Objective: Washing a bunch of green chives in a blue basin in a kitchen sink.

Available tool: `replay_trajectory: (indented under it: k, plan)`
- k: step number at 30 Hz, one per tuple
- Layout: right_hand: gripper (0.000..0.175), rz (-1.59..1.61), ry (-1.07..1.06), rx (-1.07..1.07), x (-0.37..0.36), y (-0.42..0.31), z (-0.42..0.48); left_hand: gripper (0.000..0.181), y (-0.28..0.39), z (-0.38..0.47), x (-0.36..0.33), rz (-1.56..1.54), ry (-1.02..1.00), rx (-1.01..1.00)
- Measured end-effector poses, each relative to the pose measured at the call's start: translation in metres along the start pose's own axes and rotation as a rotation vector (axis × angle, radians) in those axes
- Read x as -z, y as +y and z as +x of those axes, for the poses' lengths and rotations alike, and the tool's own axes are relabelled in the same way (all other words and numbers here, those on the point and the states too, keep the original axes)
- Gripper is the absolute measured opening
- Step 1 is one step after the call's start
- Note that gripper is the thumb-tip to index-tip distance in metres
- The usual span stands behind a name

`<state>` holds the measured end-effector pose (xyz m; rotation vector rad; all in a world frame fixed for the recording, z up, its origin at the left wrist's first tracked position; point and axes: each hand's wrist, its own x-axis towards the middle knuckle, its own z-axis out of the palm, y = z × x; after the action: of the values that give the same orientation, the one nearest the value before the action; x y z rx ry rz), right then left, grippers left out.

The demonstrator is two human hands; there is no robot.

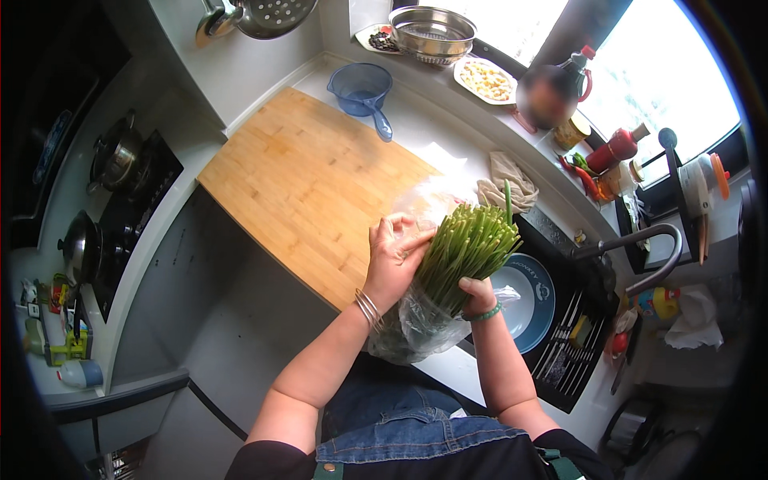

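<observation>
A thick bunch of long green stems, like garlic scapes [471, 252], stands with its cut ends up, its lower part inside a clear plastic bag [420, 327]. My right hand [478, 294] grips the bunch from the right, thumb across the stems. At the bunch's left side is my left hand [396, 255], fingers bent and fingertips near the stems; whether it pinches one is unclear. Behind it another clear plastic bag [429, 198] lies on the edge of the wooden cutting board [300, 180]. One stem sticks up above the others.
Beyond the board stands a blue plastic ladle [360, 90], with a beige cloth [510, 180] farther right. To the right, a blue-rimmed basin [531, 300] sits in the black sink under a curved faucet [666, 231]. The windowsill holds a steel steamer [432, 30], plates and bottles. A cooktop [138, 210] is left.
</observation>
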<state>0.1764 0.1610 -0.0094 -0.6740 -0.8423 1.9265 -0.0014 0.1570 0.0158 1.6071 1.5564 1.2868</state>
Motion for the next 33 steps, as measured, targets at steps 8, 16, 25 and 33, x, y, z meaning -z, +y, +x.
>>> replay_trajectory:
  k: [8, 16, 25, 33]
  plan:
    - [0.071, 0.229, -0.015, -0.048, 0.018, 0.018, 0.003, 0.027, -0.046, 0.000, -0.021, -0.402, -0.149, 0.111]
    - [0.067, 0.390, -0.017, 0.055, 0.014, 0.017, 0.008, 0.038, -0.025, 0.000, -0.017, -0.106, -0.092, 0.021]
    - [0.069, 0.460, 0.050, 0.124, 0.014, 0.019, 0.008, 0.023, -0.012, -0.002, -0.013, -0.227, 0.037, 0.106]
    - [0.067, 0.372, 0.048, 0.089, 0.016, 0.018, 0.004, 0.013, -0.019, 0.002, -0.023, -0.412, -0.031, 0.102]
